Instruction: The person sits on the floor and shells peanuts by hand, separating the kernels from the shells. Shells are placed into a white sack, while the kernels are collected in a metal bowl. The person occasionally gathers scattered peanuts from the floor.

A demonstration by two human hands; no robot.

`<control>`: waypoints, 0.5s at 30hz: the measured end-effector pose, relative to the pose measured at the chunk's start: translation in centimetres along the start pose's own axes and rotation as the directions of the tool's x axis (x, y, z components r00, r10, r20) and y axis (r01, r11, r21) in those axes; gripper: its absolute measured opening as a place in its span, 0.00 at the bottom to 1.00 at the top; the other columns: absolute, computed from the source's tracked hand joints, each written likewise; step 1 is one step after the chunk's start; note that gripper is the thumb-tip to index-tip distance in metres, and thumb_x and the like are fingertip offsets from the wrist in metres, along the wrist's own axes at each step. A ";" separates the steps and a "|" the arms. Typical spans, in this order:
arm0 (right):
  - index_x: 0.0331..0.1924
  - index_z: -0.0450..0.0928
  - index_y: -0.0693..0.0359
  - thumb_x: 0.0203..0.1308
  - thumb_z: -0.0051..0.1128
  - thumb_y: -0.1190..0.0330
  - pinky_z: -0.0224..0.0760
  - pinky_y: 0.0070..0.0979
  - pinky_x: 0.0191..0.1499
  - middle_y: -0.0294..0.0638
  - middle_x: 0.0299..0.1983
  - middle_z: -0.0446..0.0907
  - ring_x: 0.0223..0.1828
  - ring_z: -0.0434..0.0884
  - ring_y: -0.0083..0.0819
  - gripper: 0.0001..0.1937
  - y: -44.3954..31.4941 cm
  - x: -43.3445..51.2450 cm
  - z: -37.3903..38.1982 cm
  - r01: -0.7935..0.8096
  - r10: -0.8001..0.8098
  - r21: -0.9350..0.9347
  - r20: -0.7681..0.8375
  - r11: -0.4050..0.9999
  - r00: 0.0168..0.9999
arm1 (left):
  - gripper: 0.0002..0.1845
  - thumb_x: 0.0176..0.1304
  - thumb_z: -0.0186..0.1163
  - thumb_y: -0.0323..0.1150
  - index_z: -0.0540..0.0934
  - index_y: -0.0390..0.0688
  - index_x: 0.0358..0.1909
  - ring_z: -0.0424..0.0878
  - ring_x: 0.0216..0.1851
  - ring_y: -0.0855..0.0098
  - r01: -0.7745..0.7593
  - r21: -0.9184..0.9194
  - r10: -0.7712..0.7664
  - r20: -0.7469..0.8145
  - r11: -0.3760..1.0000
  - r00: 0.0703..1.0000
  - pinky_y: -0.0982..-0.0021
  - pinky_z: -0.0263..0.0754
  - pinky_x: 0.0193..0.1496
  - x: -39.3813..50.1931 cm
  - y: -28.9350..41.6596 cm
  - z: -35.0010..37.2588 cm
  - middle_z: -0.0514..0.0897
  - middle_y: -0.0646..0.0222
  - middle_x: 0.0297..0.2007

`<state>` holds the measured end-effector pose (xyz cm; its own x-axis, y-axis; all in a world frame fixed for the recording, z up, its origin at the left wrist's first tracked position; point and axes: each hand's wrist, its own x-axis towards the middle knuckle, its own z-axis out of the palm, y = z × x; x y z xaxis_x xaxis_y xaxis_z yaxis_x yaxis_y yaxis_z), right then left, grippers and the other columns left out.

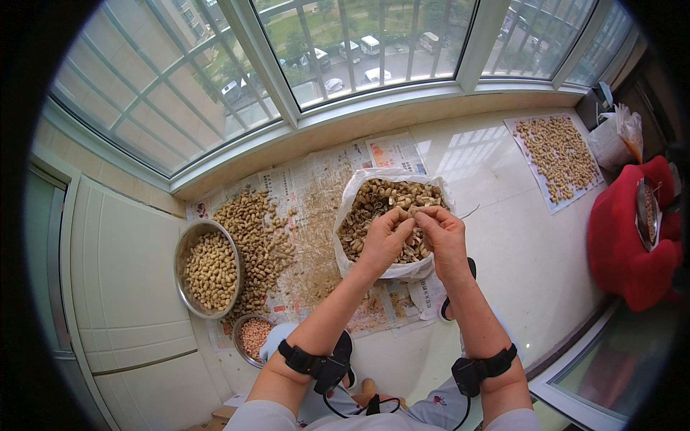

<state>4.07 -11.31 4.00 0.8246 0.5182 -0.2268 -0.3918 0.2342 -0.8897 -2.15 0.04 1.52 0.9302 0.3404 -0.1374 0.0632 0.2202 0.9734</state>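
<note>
My left hand (387,237) and my right hand (446,237) meet over a white plastic bag (340,210), thumbs and forefingers pinched together. Between the fingertips they hold what looks like a peanut, almost wholly hidden. Broken peanut shells (396,191) fill the bag, which stands with its mouth wide. To the left, a metal basin (180,285) holds unshelled peanuts (211,269). A loose heap of darker unshelled peanuts (259,229) lies beside it on newspaper (318,199). Nearer me, a smaller metal bowl (237,345) contains pinkish shelled kernels (254,335).
More peanuts (558,153) are spread on a paper sheet at the far right, beside plastic bags (609,140). A red seat (620,242) bears a metal dish (647,213). Barred windows (372,43) run along the back; a white door panel (129,269) stands left.
</note>
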 end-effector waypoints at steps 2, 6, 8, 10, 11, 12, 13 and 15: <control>0.36 0.78 0.66 0.60 0.56 0.74 0.56 0.09 0.24 0.26 0.22 0.74 0.20 0.66 0.09 0.04 0.3 0.2 -0.1 0.052 -0.052 -0.102 -0.003 0.993 0.999 | 0.07 0.64 0.54 0.32 0.76 0.38 0.32 0.69 0.21 0.87 -0.016 0.100 0.021 -0.046 0.995 0.999 0.83 0.61 0.22 -0.1 -0.2 0.2 0.75 0.77 0.21; 0.32 0.76 0.66 0.58 0.55 0.76 0.59 0.09 0.26 0.27 0.22 0.74 0.23 0.68 0.09 0.02 1.0 0.3 -0.2 0.108 -0.109 -0.141 -0.002 0.984 0.994 | 0.07 0.62 0.54 0.29 0.76 0.37 0.29 0.69 0.22 0.86 -0.031 0.204 0.048 -0.081 0.979 0.996 0.82 0.63 0.24 -0.3 -0.5 0.4 0.75 0.77 0.21; 0.30 0.76 0.66 0.57 0.54 0.76 0.59 0.10 0.27 0.27 0.22 0.74 0.23 0.68 0.10 0.02 1.2 0.2 -0.3 0.140 -0.142 -0.177 -0.002 0.974 0.990 | 0.06 0.62 0.54 0.29 0.76 0.37 0.29 0.69 0.22 0.86 -0.048 0.229 0.068 -0.080 0.972 0.994 0.82 0.63 0.24 -0.3 -0.9 0.5 0.75 0.77 0.20; 0.29 0.76 0.65 0.56 0.54 0.77 0.59 0.10 0.27 0.27 0.22 0.73 0.23 0.68 0.10 0.02 1.3 0.1 -0.3 0.149 -0.155 -0.198 -0.016 0.969 0.988 | 0.06 0.61 0.54 0.29 0.76 0.37 0.29 0.69 0.22 0.86 -0.053 0.224 0.074 -0.083 0.973 0.994 0.82 0.63 0.24 -0.3 -1.2 0.5 0.75 0.77 0.21; 0.29 0.76 0.65 0.56 0.54 0.77 0.60 0.11 0.27 0.27 0.22 0.73 0.23 0.68 0.10 0.02 1.4 0.1 -0.3 0.151 -0.159 -0.200 -0.026 0.968 0.987 | 0.06 0.61 0.54 0.29 0.76 0.37 0.29 0.69 0.22 0.86 -0.045 0.210 0.065 -0.086 0.977 0.994 0.82 0.63 0.24 -0.3 -1.3 0.5 0.75 0.77 0.21; 0.29 0.75 0.65 0.55 0.53 0.77 0.60 0.11 0.27 0.27 0.22 0.73 0.23 0.68 0.10 0.02 1.4 0.0 -0.2 0.142 -0.154 -0.205 -0.042 0.968 0.987 | 0.07 0.61 0.54 0.29 0.76 0.37 0.29 0.69 0.22 0.86 -0.037 0.196 0.055 -0.088 0.980 0.995 0.82 0.63 0.24 -0.3 -1.5 0.5 0.75 0.77 0.21; 0.29 0.75 0.65 0.55 0.53 0.77 0.60 0.11 0.27 0.27 0.22 0.73 0.24 0.68 0.10 0.02 1.5 -0.1 -0.2 0.155 -0.165 -0.198 -0.037 0.968 0.986 | 0.07 0.61 0.54 0.29 0.76 0.37 0.29 0.69 0.22 0.86 -0.037 0.201 0.056 -0.088 0.979 0.995 0.82 0.64 0.24 -0.4 -1.5 0.5 0.75 0.77 0.21; 0.29 0.75 0.65 0.56 0.53 0.77 0.60 0.12 0.27 0.27 0.22 0.73 0.24 0.68 0.11 0.02 1.6 -0.1 -0.1 0.161 -0.171 -0.192 -0.036 0.968 0.985 | 0.07 0.61 0.53 0.29 0.76 0.37 0.29 0.70 0.22 0.86 -0.040 0.219 0.061 -0.092 0.975 0.994 0.82 0.64 0.24 -0.4 -1.5 0.5 0.75 0.78 0.21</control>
<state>3.43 -11.10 2.57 0.8937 0.4405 -0.0850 -0.1678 0.1524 -0.9740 -2.46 -0.90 0.21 0.8950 0.4360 -0.0939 0.1037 0.0013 0.9946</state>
